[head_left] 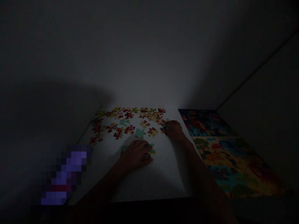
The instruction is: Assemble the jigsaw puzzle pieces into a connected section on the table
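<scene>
Before you stands a white table (163, 174), dimly lit. On its far part many loose puzzle pieces (130, 123) lie scattered. On its right side two colourful puzzle pictures (224, 152) lie flat, one behind the other, touching.

A: How many hands on the bench (163, 177)?

B: Two. The left hand (136, 154) lies flat near the middle, and the right hand (174, 130) is further back towards the right edge.

A: And the loose puzzle pieces (130, 121)?

B: Dozens, spread along the far edge and into the far left corner. The light is too dim for an exact count; perhaps forty or more.

A: Any that stand apart?

B: One teal piece (140, 133) lies between the hands and the scatter, and about two greenish pieces (151, 149) sit at the left hand's fingertips.

A: Printed sheets?

B: Two picture sheets along the right edge: a dark blue one (203, 123) at the far corner and a yellow one (233, 165) nearer.
</scene>
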### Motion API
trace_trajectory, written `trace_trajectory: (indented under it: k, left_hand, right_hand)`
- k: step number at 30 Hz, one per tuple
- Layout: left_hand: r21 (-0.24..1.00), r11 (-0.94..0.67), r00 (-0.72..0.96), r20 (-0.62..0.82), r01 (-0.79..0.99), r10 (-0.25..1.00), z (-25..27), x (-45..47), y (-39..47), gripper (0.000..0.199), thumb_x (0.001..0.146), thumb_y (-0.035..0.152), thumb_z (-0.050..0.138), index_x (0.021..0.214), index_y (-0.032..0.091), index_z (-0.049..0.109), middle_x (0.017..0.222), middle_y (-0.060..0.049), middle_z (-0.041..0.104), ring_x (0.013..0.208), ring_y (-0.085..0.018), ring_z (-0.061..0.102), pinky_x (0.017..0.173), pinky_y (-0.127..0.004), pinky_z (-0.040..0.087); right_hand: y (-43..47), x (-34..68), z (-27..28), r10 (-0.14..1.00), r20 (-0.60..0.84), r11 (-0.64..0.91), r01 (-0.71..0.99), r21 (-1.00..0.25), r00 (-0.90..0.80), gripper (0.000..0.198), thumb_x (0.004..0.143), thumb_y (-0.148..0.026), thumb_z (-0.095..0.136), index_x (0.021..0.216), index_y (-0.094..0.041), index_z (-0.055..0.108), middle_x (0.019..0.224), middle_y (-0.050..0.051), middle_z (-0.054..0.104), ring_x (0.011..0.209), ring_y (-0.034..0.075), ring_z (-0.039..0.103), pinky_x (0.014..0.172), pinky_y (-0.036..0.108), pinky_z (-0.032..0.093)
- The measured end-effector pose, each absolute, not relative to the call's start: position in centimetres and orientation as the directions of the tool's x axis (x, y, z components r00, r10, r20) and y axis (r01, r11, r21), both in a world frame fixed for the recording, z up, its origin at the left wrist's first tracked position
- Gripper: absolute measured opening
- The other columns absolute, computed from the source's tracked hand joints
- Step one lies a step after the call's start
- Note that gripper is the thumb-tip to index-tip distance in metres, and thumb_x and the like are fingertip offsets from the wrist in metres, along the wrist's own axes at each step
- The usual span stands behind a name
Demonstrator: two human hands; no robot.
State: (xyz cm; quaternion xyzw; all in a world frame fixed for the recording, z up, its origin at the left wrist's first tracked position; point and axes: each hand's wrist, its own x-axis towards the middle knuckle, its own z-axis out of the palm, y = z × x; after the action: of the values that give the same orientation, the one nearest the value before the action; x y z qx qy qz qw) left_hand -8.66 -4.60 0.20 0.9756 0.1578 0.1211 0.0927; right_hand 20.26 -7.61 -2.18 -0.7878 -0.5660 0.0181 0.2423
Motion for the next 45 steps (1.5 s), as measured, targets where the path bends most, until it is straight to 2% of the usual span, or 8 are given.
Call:
trace_trajectory:
  k: [3,9,12,18,21,27,36,45]
  left_hand:
    - [0.200,-0.953,0.934,0.229,0.229,0.273,-0.2,-8.6,-4.7,0.038,0.090,0.045,0.062,0.121,0.024,0.062,0.127,-0.008,0.059,0.117,-0.026,0.052,0.100,-0.041,0.042]
    - [0.186,-0.945,0.920,0.240,0.269,0.309,0.0,-8.3,-5.2,0.023,0.090,0.032,0.060,0.110,0.021,0.065,0.115,-0.007,0.063,0.109,-0.025,0.056,0.096,-0.039,0.044]
    - [0.207,-0.930,0.905,0.243,0.304,0.350,0.4,-8.3,-5.1,0.021,0.088,0.025,0.058,0.106,0.020,0.065,0.108,-0.007,0.064,0.105,-0.025,0.057,0.094,-0.040,0.044]
    - [0.242,-0.884,0.854,0.251,0.401,0.456,0.4,-8.5,-4.5,0.032,0.085,0.027,0.059,0.116,0.021,0.062,0.120,-0.010,0.062,0.112,-0.028,0.055,0.098,-0.046,0.042]
    - [0.235,-0.863,0.817,0.286,0.446,0.500,-0.2,-8.6,-4.3,0.040,0.086,0.033,0.058,0.125,0.021,0.059,0.129,-0.011,0.058,0.120,-0.031,0.051,0.103,-0.049,0.039]
    - [0.217,-0.843,0.805,0.254,0.493,0.536,-1.0,-8.4,-3.9,0.047,0.092,0.043,0.052,0.131,0.017,0.055,0.139,-0.014,0.053,0.127,-0.033,0.047,0.107,-0.051,0.038]
    - [0.238,-0.869,0.820,0.295,0.434,0.491,-1.1,-8.6,-3.6,0.042,0.092,0.040,0.050,0.127,0.018,0.057,0.136,-0.013,0.055,0.127,-0.032,0.048,0.107,-0.051,0.039]
    - [0.282,-0.893,0.859,0.281,0.352,0.427,-0.8,-8.7,-3.5,0.033,0.092,0.036,0.052,0.120,0.021,0.061,0.125,-0.009,0.061,0.116,-0.028,0.054,0.102,-0.046,0.043]
  right_hand:
    - [-6.7,18.8,-2.3,0.814,0.374,-0.281,0.866,-0.414,0.444,0.035,0.086,-0.036,0.066,0.117,-0.020,0.068,0.125,0.015,0.059,0.114,0.030,0.054,0.096,0.045,0.042]
    - [-5.9,14.2,-1.7,0.900,0.431,0.159,0.877,-0.453,0.059,0.022,0.092,-0.029,0.057,0.107,-0.019,0.069,0.111,0.010,0.067,0.108,0.023,0.058,0.097,0.038,0.043]
    - [-5.9,12.7,-1.4,0.926,0.374,0.228,0.860,-0.457,-0.047,0.021,0.092,-0.026,0.055,0.106,-0.018,0.068,0.107,0.010,0.068,0.101,0.021,0.061,0.091,0.035,0.044]
    - [-6.4,13.9,-0.6,0.944,0.328,0.142,0.855,-0.498,0.034,0.016,0.091,-0.028,0.058,0.095,-0.021,0.072,0.096,0.007,0.069,0.098,0.021,0.061,0.092,0.034,0.045]
    - [-6.7,16.9,-0.7,0.908,0.350,-0.012,0.850,-0.527,0.230,0.018,0.089,-0.023,0.056,0.097,-0.021,0.072,0.104,0.009,0.069,0.103,0.023,0.060,0.096,0.037,0.043]
    - [-7.4,22.6,-2.2,0.687,0.295,-0.413,0.690,-0.594,0.664,0.032,0.089,-0.019,0.047,0.111,-0.010,0.067,0.116,0.019,0.064,0.111,0.029,0.057,0.101,0.042,0.039]
    - [-7.3,23.6,-3.4,0.622,0.336,-0.472,0.681,-0.560,0.707,0.031,0.086,-0.015,0.051,0.114,-0.012,0.064,0.118,0.020,0.061,0.120,0.032,0.050,0.105,0.045,0.032]
    - [-8.2,24.4,-3.4,0.775,0.198,-0.444,0.740,-0.505,0.600,0.041,0.083,-0.046,0.064,0.120,-0.026,0.064,0.132,0.014,0.055,0.127,0.036,0.044,0.104,0.052,0.035]
